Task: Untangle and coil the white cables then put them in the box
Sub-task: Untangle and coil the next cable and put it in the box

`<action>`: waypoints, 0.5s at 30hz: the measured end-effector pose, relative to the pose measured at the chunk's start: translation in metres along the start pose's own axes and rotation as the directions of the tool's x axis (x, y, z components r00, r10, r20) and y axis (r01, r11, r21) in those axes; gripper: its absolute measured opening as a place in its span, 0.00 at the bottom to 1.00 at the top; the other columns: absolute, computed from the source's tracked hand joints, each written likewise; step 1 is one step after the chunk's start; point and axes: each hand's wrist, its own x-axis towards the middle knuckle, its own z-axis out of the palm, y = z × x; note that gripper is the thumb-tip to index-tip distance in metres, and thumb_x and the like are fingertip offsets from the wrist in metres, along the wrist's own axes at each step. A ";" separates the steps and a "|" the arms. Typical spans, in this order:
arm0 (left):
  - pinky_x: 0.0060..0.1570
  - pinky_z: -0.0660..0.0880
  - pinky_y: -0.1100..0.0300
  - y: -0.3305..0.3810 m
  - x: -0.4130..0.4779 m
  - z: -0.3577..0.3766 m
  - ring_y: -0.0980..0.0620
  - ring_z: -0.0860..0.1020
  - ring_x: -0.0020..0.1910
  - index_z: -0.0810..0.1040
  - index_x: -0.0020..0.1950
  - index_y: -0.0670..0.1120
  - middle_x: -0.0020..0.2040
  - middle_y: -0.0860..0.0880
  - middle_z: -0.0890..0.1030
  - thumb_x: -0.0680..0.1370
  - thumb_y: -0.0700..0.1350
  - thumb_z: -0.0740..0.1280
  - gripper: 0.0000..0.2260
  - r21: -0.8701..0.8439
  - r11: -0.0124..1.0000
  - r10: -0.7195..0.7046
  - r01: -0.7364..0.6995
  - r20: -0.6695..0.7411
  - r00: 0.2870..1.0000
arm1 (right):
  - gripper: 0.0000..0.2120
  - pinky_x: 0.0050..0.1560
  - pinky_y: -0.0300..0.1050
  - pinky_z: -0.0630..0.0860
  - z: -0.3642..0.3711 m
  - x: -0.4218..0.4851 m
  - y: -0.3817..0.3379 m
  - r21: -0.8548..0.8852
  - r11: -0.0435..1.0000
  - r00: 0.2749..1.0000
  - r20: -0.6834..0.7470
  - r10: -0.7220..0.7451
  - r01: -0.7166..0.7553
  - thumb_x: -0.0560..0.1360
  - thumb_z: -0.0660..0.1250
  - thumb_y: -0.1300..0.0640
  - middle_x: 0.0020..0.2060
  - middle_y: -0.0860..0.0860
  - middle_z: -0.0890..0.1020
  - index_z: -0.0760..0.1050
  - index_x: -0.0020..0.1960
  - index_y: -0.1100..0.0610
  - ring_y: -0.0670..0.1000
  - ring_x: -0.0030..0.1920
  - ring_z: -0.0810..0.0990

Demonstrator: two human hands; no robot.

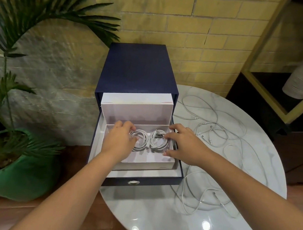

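A navy box (139, 70) stands on the round marble table with its drawer pulled out toward me. Inside the drawer sits a white tray (165, 163) holding two coiled white cables. My left hand (119, 139) is over the left coil (140, 142), fingers curled on its near-left edge. My right hand (183, 142) reaches in beside the right coil (159, 142), fingertips touching its right side with the thumb spread low. Several loose white cables (214, 127) lie tangled on the table to the right of the box.
More loose cable (199, 196) loops near the table's front right. A potted palm in a green pot (13, 179) stands at the left on the floor. A dark shelf unit with a yellow frame (265, 95) stands behind the table on the right.
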 end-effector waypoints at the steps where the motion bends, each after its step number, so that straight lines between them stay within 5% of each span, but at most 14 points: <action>1: 0.56 0.72 0.54 0.001 -0.002 -0.001 0.45 0.74 0.58 0.73 0.63 0.51 0.63 0.48 0.71 0.77 0.50 0.67 0.15 0.042 0.998 0.038 -0.039 0.027 0.999 | 0.30 0.67 0.51 0.68 0.000 0.000 0.000 0.001 1.000 1.000 0.000 0.000 0.000 0.72 0.70 0.43 0.72 0.48 0.61 0.68 0.71 0.50 0.55 0.68 0.63; 5: 0.58 0.73 0.53 0.000 -0.005 0.002 0.46 0.72 0.61 0.70 0.69 0.53 0.64 0.49 0.70 0.74 0.54 0.70 0.25 0.159 0.982 0.089 -0.103 0.090 0.992 | 0.30 0.66 0.50 0.68 0.000 0.001 0.001 0.010 1.000 1.000 -0.003 0.000 0.000 0.72 0.71 0.43 0.72 0.47 0.61 0.69 0.70 0.50 0.54 0.68 0.64; 15: 0.59 0.73 0.54 0.006 0.001 0.011 0.45 0.75 0.57 0.73 0.67 0.48 0.62 0.46 0.70 0.73 0.56 0.72 0.26 0.119 0.992 0.039 -0.047 0.064 0.997 | 0.30 0.66 0.46 0.67 -0.001 0.003 0.002 0.039 0.999 1.000 -0.001 -0.018 0.018 0.71 0.72 0.44 0.71 0.49 0.63 0.71 0.69 0.52 0.53 0.69 0.65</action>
